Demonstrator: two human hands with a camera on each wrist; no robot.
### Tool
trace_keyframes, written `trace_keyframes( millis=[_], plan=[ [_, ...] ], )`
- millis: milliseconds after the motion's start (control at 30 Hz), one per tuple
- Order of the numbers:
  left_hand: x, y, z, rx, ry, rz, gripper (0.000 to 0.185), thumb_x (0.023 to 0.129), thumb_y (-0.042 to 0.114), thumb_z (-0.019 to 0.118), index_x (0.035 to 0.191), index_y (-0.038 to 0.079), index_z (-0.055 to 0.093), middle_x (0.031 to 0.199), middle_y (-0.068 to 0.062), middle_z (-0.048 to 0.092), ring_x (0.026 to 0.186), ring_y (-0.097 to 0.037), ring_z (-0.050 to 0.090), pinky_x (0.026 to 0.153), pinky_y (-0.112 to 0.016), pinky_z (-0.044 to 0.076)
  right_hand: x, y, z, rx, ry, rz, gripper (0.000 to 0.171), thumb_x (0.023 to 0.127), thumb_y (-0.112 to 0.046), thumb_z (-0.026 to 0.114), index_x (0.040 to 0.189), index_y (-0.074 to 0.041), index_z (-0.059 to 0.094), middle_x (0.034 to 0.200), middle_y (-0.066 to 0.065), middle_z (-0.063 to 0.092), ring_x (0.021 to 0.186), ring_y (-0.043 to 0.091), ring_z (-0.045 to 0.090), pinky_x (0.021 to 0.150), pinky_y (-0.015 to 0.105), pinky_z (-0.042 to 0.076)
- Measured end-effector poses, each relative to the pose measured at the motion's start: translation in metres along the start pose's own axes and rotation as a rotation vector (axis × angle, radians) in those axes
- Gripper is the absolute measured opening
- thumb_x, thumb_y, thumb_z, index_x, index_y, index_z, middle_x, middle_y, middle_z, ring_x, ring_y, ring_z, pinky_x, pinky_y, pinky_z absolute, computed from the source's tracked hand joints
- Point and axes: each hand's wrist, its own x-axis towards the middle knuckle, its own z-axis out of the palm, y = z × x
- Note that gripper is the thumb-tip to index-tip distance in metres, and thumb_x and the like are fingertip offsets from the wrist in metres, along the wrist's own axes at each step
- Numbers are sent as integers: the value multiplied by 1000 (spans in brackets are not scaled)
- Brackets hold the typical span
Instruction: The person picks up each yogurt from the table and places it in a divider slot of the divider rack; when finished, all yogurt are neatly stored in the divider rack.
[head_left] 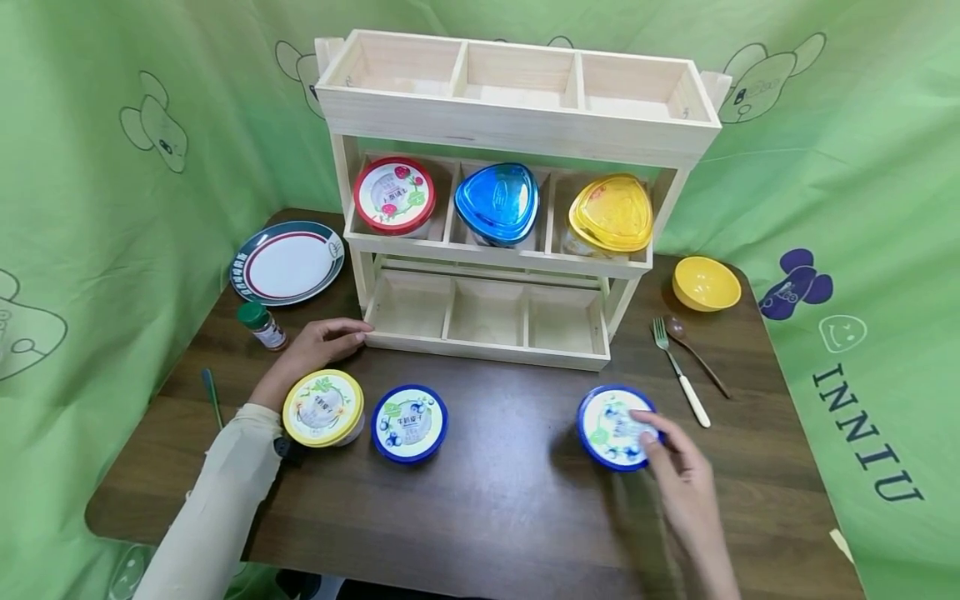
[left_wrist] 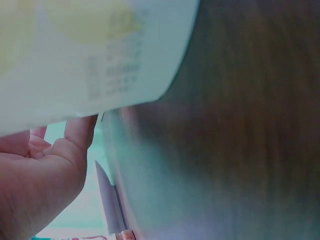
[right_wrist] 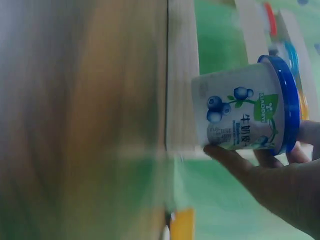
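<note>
My right hand (head_left: 681,467) grips a round white tub with a blue lid (head_left: 611,427) and blueberry pictures. In the right wrist view the tub (right_wrist: 240,107) is held above the tabletop, thumb and fingers around its side. My left hand (head_left: 324,343) touches the left front corner of the lowest tier of a wooden shelf rack (head_left: 487,350), fingers mostly extended. Close beside the left wrist stands a yellow-lidded tub (head_left: 324,408), which hides part of that hand (left_wrist: 50,170) in the left wrist view. A second blue-lidded tub (head_left: 409,423) stands to its right.
On the rack's middle tier sit a red-lidded tub (head_left: 394,196), a blue-lidded jar (head_left: 498,202) and a yellow-lidded jar (head_left: 611,212). Left are a plate (head_left: 288,262) and a green-capped bottle (head_left: 262,325); right, a yellow bowl (head_left: 707,284), fork (head_left: 681,375) and spoon (head_left: 697,354).
</note>
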Motion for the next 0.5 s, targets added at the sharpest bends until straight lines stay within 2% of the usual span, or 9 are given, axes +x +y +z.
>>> trace_keyframes(
  millis=[33,133,233,267,333,400,467,500],
  plan=[
    [-4,8,2,19,4,-15,47,110,37,66,147,8,67,147,-19,64,134,-33,61,103,-25,54,2,-3,-6,33,12,-10,28,112,3,54,135,7,69,128,2,68,105,11,65,85,20,58],
    [-4,11,3,18,12,-36,46,112,32,65,149,5,65,149,-20,62,137,-36,59,105,-25,53,8,-12,-17,38,41,-84,31,109,11,51,136,12,66,134,7,66,115,14,65,90,19,57],
    [-4,8,3,7,6,-23,45,111,33,65,148,7,67,148,-19,63,136,-34,60,108,-32,54,14,-21,-20,-16,37,-170,32,105,17,51,134,16,65,143,7,64,128,16,61,96,15,53],
    [0,1,1,-6,4,-6,42,111,32,66,146,9,69,146,-17,65,133,-32,62,106,-32,55,16,-24,-20,-37,21,-201,32,104,19,52,133,17,65,147,7,63,134,16,58,100,14,51],
    [1,-4,-1,-16,1,22,39,109,35,69,142,13,73,141,-14,68,128,-28,64,103,-33,57,19,-30,-18,-82,-55,-256,31,103,20,52,131,18,65,156,7,59,144,15,52,105,15,49],
    [3,-7,-2,-11,5,42,38,107,38,71,138,17,76,137,-10,71,123,-24,65,99,-31,58,24,-34,-13,-169,-150,-324,32,102,20,53,131,14,68,160,9,56,145,15,53,104,16,50],
    [3,-8,-2,2,7,50,38,108,37,71,139,16,75,137,-11,71,122,-24,66,98,-28,58,29,-38,-7,-248,-239,-385,34,101,19,56,131,9,70,163,11,54,146,15,52,105,17,50],
    [0,-2,-1,8,12,39,40,108,37,71,140,13,74,138,-13,70,124,-26,65,100,-28,57,32,-40,-3,-287,-276,-413,36,101,19,57,131,5,71,164,11,53,145,15,53,104,17,50]
  ],
)
